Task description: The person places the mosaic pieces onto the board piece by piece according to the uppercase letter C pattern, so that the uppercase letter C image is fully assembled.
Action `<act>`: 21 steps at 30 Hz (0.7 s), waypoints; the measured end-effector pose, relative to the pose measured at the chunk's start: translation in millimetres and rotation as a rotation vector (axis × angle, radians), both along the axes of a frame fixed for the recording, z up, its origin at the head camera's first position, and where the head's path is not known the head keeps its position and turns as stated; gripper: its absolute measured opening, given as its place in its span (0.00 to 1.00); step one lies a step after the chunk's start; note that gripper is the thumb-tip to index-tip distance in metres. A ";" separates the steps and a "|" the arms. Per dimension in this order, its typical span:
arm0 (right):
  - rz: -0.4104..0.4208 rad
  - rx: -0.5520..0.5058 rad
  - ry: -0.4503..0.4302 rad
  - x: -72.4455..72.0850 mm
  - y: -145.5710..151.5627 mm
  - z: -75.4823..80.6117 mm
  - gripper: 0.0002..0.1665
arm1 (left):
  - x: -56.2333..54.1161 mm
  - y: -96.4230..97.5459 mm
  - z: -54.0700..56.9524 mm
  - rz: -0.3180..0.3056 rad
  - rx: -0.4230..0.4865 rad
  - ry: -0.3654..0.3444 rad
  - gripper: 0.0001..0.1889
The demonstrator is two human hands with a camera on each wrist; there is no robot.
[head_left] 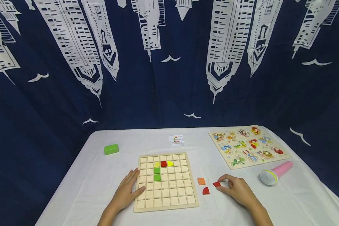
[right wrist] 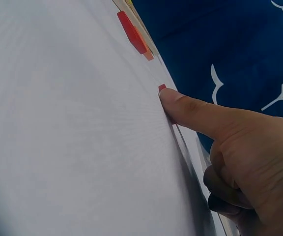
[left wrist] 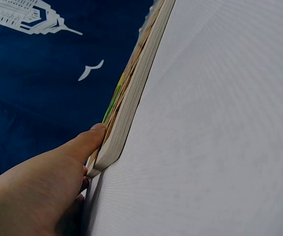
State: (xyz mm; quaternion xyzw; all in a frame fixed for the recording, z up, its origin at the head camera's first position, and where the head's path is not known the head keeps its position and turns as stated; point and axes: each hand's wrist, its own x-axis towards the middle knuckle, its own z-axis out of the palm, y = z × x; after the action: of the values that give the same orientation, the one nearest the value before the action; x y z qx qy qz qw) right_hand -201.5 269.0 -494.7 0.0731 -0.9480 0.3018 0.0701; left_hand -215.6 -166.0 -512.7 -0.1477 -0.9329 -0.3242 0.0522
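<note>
In the head view, the left hand (head_left: 126, 190) lies with its fingers outstretched and released along the left edge of a wooden grid board (head_left: 174, 192), the thumb reaching over the rim. To the right of these fingers, set in the grid, are a red square (head_left: 164, 164) between two yellow pieces (head_left: 170, 163) and two green squares (head_left: 157, 174) below the left one. The right hand (head_left: 238, 190) pinches a red piece (head_left: 216, 184) between thumb and finger, to the right of the board. Just left of those fingers, an orange square (head_left: 201, 181) and a red rounded piece (head_left: 206, 191) lie on the white tabletop (head_left: 82, 188). Right of them is a pink microphone (head_left: 279, 171); beyond them, an insect puzzle (head_left: 248, 147). A green block (head_left: 111, 149) lies beyond the left fingers, and a small pattern card (head_left: 176, 140) beyond the board.

In the left wrist view, the thumb touches the grid board near a corner; the other fingers are mostly hidden.

In the right wrist view, the thumb covers most of the pinched red piece, with the red rounded piece and orange square lying apart, past its tip.
</note>
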 end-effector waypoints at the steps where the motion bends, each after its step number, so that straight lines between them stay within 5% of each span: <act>1: -0.001 0.001 0.001 0.2 0.0 0.0 0.14 | 0.0 -0.1 -0.3 0.001 0.000 -0.001 0.41; 21: -0.009 -0.016 0.030 0.8 -1.4 2.0 0.15 | 0.6 0.2 -0.4 0.007 0.005 -0.003 0.41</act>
State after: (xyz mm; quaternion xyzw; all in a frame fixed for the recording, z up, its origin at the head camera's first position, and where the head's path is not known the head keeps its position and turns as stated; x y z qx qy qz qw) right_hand -200.7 267.6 -492.7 0.0728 -0.9447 0.3080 0.0863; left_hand -214.9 -165.8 -513.0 -0.1441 -0.9326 -0.3268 0.0523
